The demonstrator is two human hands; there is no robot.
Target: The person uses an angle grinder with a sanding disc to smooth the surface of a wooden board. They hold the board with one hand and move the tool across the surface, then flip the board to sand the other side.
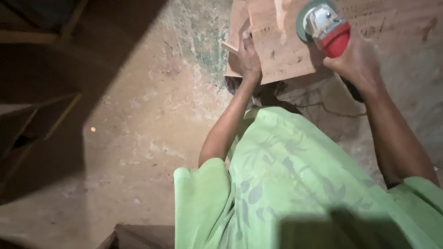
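The red angle grinder (328, 28) is gripped in the closed right hand (357, 62) over the plywood board (284, 50), whose left edge is pinned by the closed left hand (249, 57), so fingers could be nicked if the disc skids sideways.
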